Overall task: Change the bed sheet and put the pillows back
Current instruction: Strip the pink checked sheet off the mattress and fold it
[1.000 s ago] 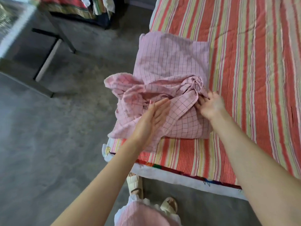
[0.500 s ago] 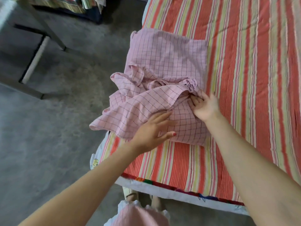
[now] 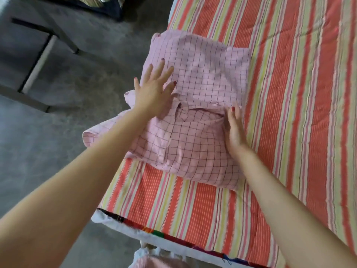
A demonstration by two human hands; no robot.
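Lower frame: two bare forearms reaching up from the bottom corners over the near edge of a bed, white mattress rim [image 3: 116, 224] showing under a red, green and pink striped cotton bed sheet [image 3: 193, 206] already spread flat. Centre frame: soft square pillow in a pink checked fabric cover [image 3: 202, 80], lying at the bed's left edge, loose cover end bunched and spilling over the side. Right hand [image 3: 234, 130] flat, fingers straight, pressing the pillow's right side. Left hand [image 3: 154, 89] spread, fingers apart, pressing the top. Neither grip clamped. Best done, probably, by tucking the loose flap under, then smoothing outward. Upper left: grey concrete floor [image 3: 58, 151], metal frame legs [image 3: 38, 62].
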